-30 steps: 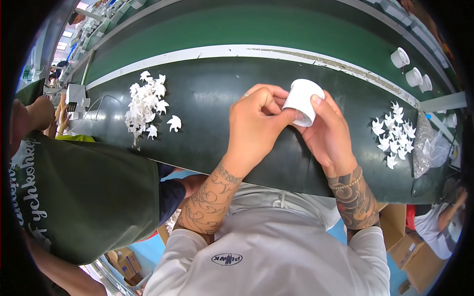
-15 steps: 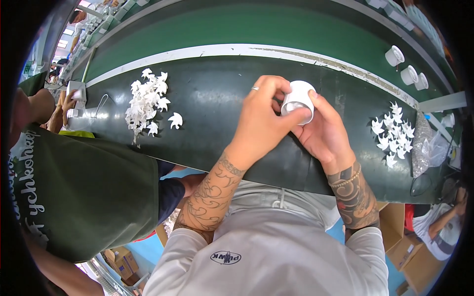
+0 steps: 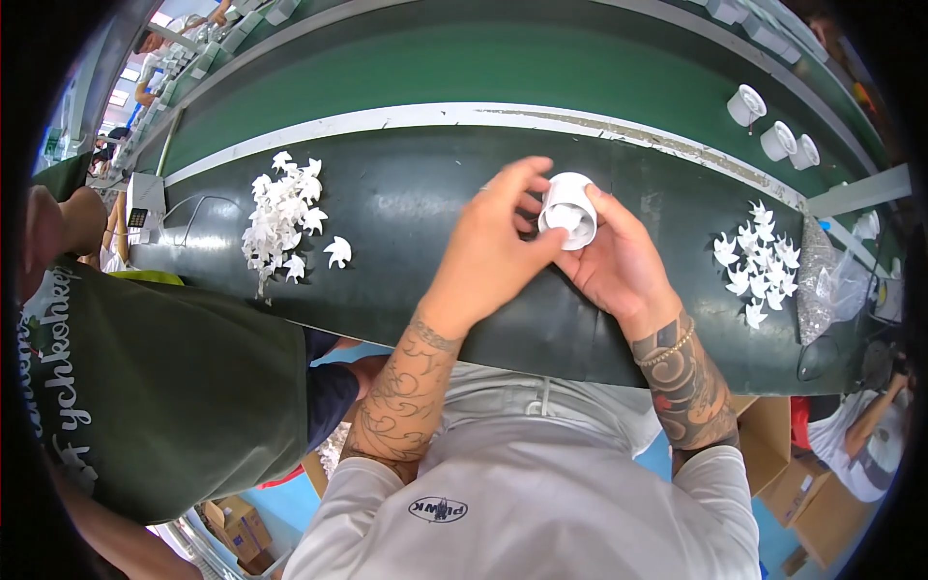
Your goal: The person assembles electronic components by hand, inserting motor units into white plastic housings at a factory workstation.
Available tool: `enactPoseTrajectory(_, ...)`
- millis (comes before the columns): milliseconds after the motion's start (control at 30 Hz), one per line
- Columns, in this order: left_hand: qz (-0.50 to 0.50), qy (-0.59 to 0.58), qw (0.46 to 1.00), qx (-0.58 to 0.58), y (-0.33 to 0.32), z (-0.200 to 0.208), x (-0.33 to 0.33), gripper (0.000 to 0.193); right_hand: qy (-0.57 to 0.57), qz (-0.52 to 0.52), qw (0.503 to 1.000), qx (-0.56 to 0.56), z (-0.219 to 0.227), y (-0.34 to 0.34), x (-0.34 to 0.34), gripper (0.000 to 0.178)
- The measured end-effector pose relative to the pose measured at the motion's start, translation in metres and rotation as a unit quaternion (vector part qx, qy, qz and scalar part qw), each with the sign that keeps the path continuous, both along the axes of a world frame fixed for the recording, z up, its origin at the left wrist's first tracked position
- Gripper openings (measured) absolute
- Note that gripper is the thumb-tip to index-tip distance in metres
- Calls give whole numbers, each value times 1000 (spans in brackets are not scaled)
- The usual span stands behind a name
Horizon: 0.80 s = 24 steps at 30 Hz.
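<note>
A white cylindrical plastic cup (image 3: 568, 187) is tilted above the dark work surface, its mouth facing me. A smaller white rounded part shows inside it. My right hand (image 3: 623, 253) grips the cup from the right, the thumb on its upper side and the fingers partly hidden below. To the left of the cup is my left hand (image 3: 483, 242), its fingers apart and loosely curved. Its thumb tip is at the lower left of the cup's rim. A pile of white, pointed, claw-like plastic pieces (image 3: 280, 217) lies left of my hands, with one single piece (image 3: 338, 252) beside it.
Another heap of white pointed pieces (image 3: 757, 261) lies at the right, near a clear bag (image 3: 817, 280) of small parts. Several white cups (image 3: 746, 104) stand on the green belt (image 3: 435, 68) beyond the pale rail (image 3: 387, 118). A co-worker in a dark shirt (image 3: 174, 387) is close on my left.
The left fingers have loosened and spread away from the cup's side. The cup has turned slightly, showing more of the part inside. The whole view has shifted a little.
</note>
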<state>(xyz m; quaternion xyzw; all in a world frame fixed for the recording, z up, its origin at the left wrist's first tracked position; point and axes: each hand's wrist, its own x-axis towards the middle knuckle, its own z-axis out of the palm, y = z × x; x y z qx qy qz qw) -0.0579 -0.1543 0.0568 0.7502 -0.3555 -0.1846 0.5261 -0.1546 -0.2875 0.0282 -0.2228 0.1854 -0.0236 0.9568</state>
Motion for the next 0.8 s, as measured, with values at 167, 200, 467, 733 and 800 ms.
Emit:
enactPoseTrajectory(167, 44, 15, 999, -15, 2, -7, -4, 52, 14, -1, 1000, -8, 2, 6, -1, 39)
enactPoseTrajectory(200, 26, -76, 997, -25, 0, -10, -9, 49, -6, 9, 1000, -18, 1, 6, -2, 39)
enactPoseTrajectory(467, 47, 30, 998, -38, 5, -11, -2, 49, 32, -2, 999, -8, -6, 4, -1, 38)
enactPoseTrajectory(733, 96, 31, 992, -78, 5, -24, -2, 53, 49, 4, 999, -13, -6, 6, 0, 39)
enactPoseTrajectory(800, 58, -66, 994, -67, -7, -21, -17, 47, 23, 7, 1000, -3, -3, 3, 3, 37)
